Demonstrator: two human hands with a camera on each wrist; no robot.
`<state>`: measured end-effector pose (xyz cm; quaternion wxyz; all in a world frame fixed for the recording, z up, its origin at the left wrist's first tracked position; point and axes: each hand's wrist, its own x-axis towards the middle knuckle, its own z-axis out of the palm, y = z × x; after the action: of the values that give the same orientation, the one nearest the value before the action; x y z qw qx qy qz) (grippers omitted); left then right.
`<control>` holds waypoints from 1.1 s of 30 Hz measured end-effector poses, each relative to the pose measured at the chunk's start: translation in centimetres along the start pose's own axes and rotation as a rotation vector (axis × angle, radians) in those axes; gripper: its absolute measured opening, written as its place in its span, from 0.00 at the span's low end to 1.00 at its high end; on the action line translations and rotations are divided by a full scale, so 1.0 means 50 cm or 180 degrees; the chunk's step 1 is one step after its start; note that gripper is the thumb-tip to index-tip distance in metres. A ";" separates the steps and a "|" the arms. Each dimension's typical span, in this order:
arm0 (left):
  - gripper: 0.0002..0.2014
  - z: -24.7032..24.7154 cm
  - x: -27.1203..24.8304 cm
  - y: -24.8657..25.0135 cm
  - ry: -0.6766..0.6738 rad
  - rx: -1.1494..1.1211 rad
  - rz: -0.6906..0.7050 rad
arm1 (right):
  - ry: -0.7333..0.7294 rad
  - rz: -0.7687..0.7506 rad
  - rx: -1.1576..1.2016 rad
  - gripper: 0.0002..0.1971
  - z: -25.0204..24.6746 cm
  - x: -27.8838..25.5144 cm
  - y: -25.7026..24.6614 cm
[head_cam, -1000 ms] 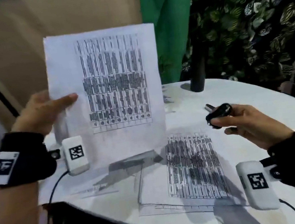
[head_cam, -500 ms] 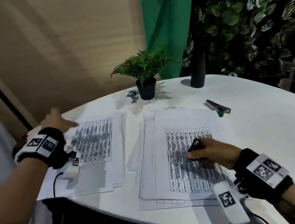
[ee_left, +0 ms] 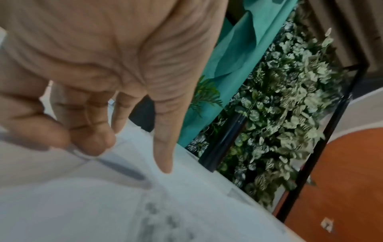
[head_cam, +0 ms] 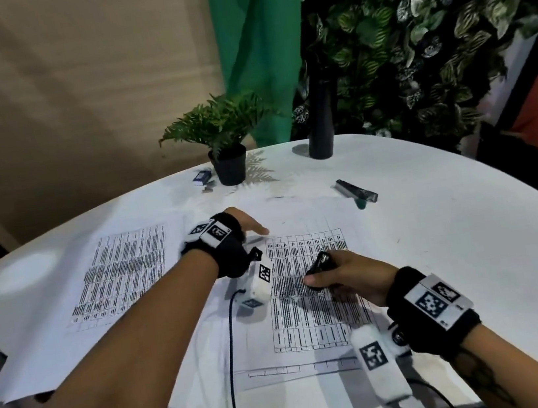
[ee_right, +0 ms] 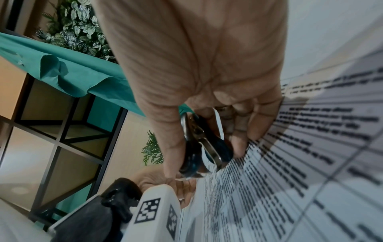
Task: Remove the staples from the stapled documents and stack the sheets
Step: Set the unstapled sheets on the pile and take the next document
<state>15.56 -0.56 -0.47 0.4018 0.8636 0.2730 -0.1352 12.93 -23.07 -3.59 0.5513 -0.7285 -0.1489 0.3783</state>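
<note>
- Between my right fingers [ee_right: 238,147], the staple remover [ee_right: 204,147] shows glossy dark plastic grips and bright polished metal claws.
- Under those fingers, the sheets [head_cam: 316,301] are thin matt white paper with black print.
- Under my left fingers [ee_left: 163,160], the paper looks just as smooth and dull.
- Beyond my fingers, the table [head_cam: 454,229] is smooth, matt white.
- Far past them hangs soft green cloth [head_cam: 259,49].

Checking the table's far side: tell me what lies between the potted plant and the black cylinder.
Head view: only bare white table lies between the potted plant and the black cylinder.
</note>
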 end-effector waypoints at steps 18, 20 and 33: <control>0.13 -0.016 -0.013 -0.052 0.0594 -0.0775 0.0878 | 0.0695 0.0028 -0.1158 0.13 -0.111 -0.030 -0.007; 0.19 -0.027 -0.016 -0.050 0.0806 -0.0977 0.1224 | 0.1031 0.0011 -0.1458 0.14 -0.146 -0.030 -0.006; 0.05 -0.092 -0.128 0.009 0.1150 -0.1939 0.2760 | 0.0745 -0.1566 0.1051 0.41 -0.178 -0.064 -0.157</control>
<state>10.66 0.40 5.65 0.5988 0.7511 -0.0160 0.2776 18.70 -28.53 5.77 0.7505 -0.6099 -0.1927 0.1662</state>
